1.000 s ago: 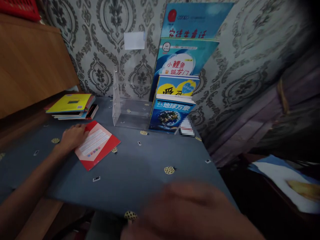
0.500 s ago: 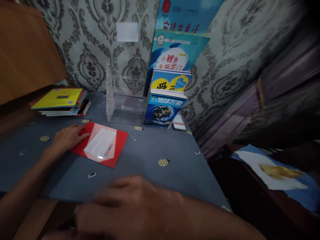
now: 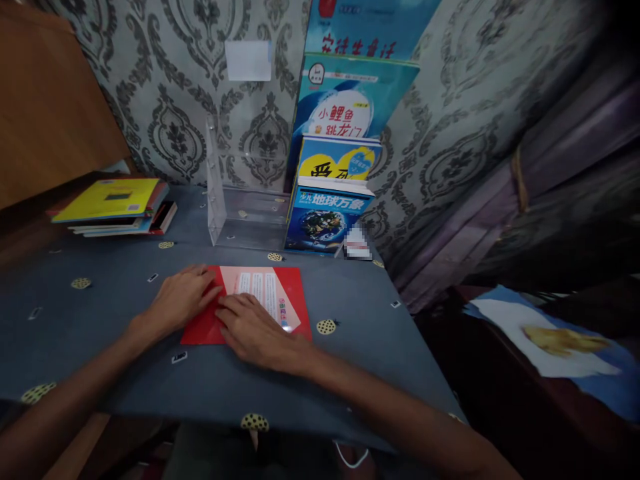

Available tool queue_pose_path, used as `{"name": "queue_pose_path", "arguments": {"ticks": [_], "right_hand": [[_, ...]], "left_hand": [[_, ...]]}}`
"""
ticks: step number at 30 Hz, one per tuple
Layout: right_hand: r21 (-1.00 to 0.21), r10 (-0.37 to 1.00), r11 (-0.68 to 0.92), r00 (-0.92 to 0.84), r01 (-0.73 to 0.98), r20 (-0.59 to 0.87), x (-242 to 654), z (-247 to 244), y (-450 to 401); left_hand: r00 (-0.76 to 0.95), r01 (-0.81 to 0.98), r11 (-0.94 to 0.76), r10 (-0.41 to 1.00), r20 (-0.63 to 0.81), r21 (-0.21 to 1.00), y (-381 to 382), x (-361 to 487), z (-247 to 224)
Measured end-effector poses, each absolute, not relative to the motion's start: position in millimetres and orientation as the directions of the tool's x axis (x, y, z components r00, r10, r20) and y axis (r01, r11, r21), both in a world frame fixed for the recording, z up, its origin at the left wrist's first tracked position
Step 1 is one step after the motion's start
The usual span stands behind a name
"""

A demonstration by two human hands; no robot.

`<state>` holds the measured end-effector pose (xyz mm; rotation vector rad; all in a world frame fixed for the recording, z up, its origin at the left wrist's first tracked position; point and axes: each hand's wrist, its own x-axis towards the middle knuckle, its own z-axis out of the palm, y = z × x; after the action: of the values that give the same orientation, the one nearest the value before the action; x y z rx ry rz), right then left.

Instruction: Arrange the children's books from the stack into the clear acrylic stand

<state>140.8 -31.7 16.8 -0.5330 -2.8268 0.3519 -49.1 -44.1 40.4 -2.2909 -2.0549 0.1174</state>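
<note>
A thin red book (image 3: 293, 287) with a pink panel and white text blocks lies flat on the dark tablecloth, close in front of me. My left hand (image 3: 183, 297) rests on its upper left part, fingers stretched out and the thumb toward the middle. Over its lower middle lies my right hand (image 3: 255, 332), fingers extended, covering some of the print. Both hands touch the book from above without gripping it. Behind it stands a clear acrylic book rack (image 3: 215, 193), whose right side holds a blue book with a globe on its cover (image 3: 320, 223).
More books rise in tiers behind the globe book, including a yellow and blue one (image 3: 335, 160) and a teal one (image 3: 350, 93). A book stack (image 3: 110, 203) sits at the back left. Patterned wallpaper (image 3: 175, 127) backs the table; a curtain (image 3: 460, 220) hangs right.
The red book has shifted right and turned squarer to me, with my left hand moving along. My right hand has gone from the near table edge onto the book.
</note>
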Motion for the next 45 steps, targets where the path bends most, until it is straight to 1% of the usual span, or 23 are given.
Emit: {"name": "queue_pose_path", "arguments": {"ticks": [2,5,8,10,14,17,20,23,30,33,43,45], "right_hand": [[-0.294,0.437,0.879,-0.881,0.375,0.183,142,14,-28],[-0.307,0.486,0.852,-0.859,0.424,0.163,149,8,-20],[-0.318,0.563,0.802,-0.818,0.507,0.118,166,3,-6],[-0.326,0.628,0.752,-0.772,0.572,0.095,182,0,7],[-0.333,0.722,0.675,-0.683,0.659,0.111,214,-7,25],[-0.337,0.754,0.640,-0.648,0.691,0.105,225,-9,27],[-0.326,0.759,0.636,-0.642,0.699,0.104,225,-9,25],[-0.321,0.753,0.646,-0.648,0.692,0.117,223,-9,23],[-0.318,0.756,0.643,-0.643,0.696,0.122,224,-12,24],[-0.317,0.761,0.640,-0.635,0.700,0.135,224,-13,24],[-0.280,0.751,0.650,-0.653,0.706,0.098,241,-12,-3],[-0.276,0.737,0.665,-0.669,0.694,0.096,247,-10,-14]], "left_hand": [[0.199,0.979,-0.197,0.979,0.033,-0.050,-37,-42,37],[0.265,0.964,-0.266,0.964,0.032,0.001,-29,-32,33],[0.265,0.964,-0.265,0.964,0.019,-0.009,-26,-29,29],[0.259,0.966,-0.260,0.965,0.036,0.009,-26,-30,26],[0.226,0.973,-0.228,0.971,0.079,0.027,-26,-34,17],[0.261,0.964,-0.264,0.962,0.079,0.028,-24,-33,12],[0.333,0.942,-0.334,0.942,0.036,0.044,-22,-31,9],[0.328,0.944,-0.327,0.945,-0.007,0.032,-22,-32,9],[0.068,0.998,-0.068,0.997,0.028,0.003,-39,-52,20],[0.009,1.000,-0.009,1.000,0.019,-0.004,-46,-57,22],[0.046,0.999,-0.047,0.995,0.092,0.007,-49,-59,7],[0.061,0.998,-0.061,0.993,0.100,-0.011,-49,-59,10]]}}
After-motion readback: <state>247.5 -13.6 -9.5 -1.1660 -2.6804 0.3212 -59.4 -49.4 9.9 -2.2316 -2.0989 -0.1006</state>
